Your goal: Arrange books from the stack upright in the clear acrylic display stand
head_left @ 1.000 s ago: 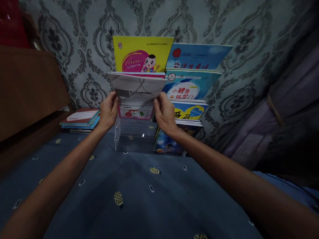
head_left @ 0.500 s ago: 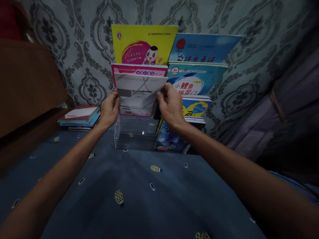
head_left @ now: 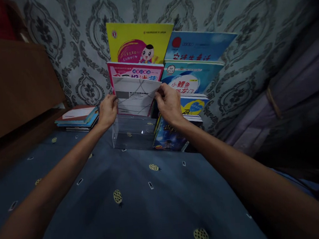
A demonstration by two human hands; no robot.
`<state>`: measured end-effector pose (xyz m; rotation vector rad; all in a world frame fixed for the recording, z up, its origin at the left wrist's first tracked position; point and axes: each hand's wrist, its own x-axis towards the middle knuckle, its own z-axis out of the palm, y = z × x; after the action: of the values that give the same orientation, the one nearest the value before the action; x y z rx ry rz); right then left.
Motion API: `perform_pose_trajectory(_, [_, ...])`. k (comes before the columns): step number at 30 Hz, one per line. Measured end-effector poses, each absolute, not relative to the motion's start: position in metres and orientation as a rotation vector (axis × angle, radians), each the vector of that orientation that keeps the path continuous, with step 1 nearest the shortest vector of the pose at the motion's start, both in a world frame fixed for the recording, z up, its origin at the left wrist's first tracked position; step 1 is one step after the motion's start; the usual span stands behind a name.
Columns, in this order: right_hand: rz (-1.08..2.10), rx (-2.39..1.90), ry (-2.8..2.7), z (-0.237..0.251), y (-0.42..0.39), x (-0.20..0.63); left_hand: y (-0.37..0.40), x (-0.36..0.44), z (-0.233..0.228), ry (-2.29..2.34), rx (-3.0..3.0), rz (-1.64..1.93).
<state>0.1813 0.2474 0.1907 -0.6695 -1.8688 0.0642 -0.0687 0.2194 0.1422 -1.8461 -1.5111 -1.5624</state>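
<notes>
- The white booklet (head_left: 136, 96) sits lower than a second ago, upright in the clear acrylic rack (head_left: 132, 133) at the bed's far edge by the wall; more of the pink book (head_left: 135, 72) behind it now shows.
- The left hand (head_left: 108, 111) still pinches the booklet's left edge, its grip closed on the paper.
- The right hand (head_left: 168, 104) keeps its closed grip on the right edge, fingers curled over the top corner.
- The yellow book (head_left: 138, 43) and blue books (head_left: 196, 62) stand tiered as before.
- The booklet's lower part is hidden by both hands; its print is too dim to read.
- A book stack (head_left: 77, 118) lies at the bed's far left corner.
</notes>
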Motion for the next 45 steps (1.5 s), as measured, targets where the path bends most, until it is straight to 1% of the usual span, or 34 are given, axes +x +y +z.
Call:
perform_pose_trajectory(6, [0.045,-0.683,-1.877,0.193,0.247,0.180,0.217,-0.068,0.141,-1.628,-1.832,-1.507])
perform_pose_trajectory(15, [-0.004,-0.766,-1.885,0.200,0.240,0.176,0.214,-0.067,0.145,-1.627,-1.743,-1.523])
perform_pose_trajectory(23, [0.009,-0.788,-1.908,0.201,0.232,0.179,0.203,-0.060,0.147,-1.753,-1.705,-1.367])
perform_pose_trajectory(32, [0.024,-0.757,-1.833,0.198,0.225,0.182,0.198,-0.063,0.139,-1.693,-1.698,-1.446])
perform_pose_trajectory(38, [0.089,-0.761,-1.809,0.197,0.217,0.187,0.193,-0.065,0.139,-1.658,-1.718,-1.506])
perform_pose_trajectory(42, [0.250,-0.712,-1.766,0.182,0.196,0.188,0.184,-0.067,0.123,-1.631,-1.716,-1.552])
perform_pose_trajectory(45, [0.361,-0.683,-1.848,0.146,0.164,0.186,0.171,-0.075,0.095,-1.722,-1.714,-1.501])
